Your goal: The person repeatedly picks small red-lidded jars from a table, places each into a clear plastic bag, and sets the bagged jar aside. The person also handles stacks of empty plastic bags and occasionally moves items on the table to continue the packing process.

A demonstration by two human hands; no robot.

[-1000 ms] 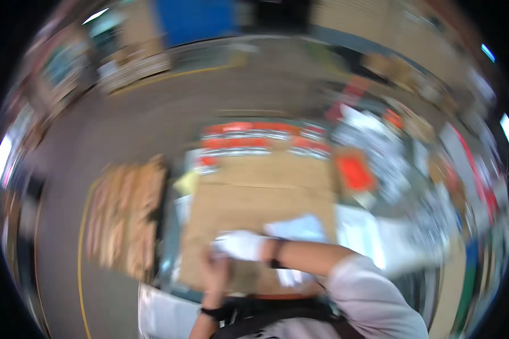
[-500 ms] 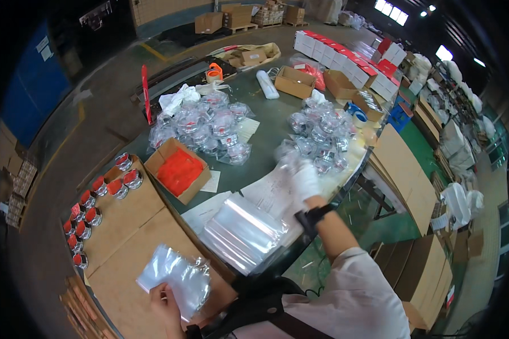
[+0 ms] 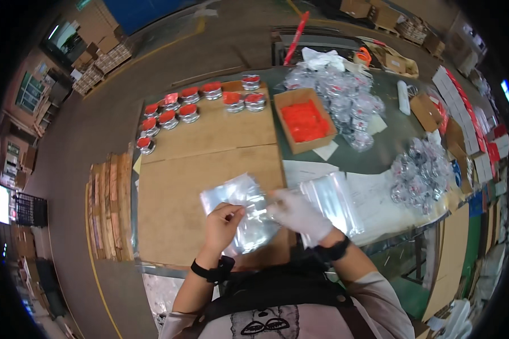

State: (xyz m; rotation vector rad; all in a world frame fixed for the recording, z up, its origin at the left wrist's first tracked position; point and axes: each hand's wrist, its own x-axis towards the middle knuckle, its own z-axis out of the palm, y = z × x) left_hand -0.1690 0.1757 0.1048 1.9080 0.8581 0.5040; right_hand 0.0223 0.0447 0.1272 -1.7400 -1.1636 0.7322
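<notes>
My bare left hand [image 3: 223, 223] is closed in a pinch on a small stack of clear plastic bags [image 3: 246, 192], held over the brown cardboard sheet [image 3: 203, 148]. Just to its right is my right hand [image 3: 302, 216] in a white glove. Its fingers reach the right side of the stack but are blurred, so I cannot make out whether they grip anything. Beneath and beyond that glove, a larger pile of clear plastic bags [image 3: 335, 206] lies on white paper sheets. Several round silvery pieces with red tops [image 3: 188, 113] stand along the cardboard's far and left edges.
An open carton of red pieces [image 3: 305, 121] stands beyond the cardboard. Behind it is a heap of bagged round pieces [image 3: 345, 101]; another bagged heap [image 3: 418, 175] lies at the right. Stacked wooden boards [image 3: 110, 206] stand left of the table, and red-and-white boxes [image 3: 458, 107] line the far right.
My view has swung left. My right hand has come away from the right-hand bagged heap to beside my left hand, which keeps its hold on the small stack of bags.
</notes>
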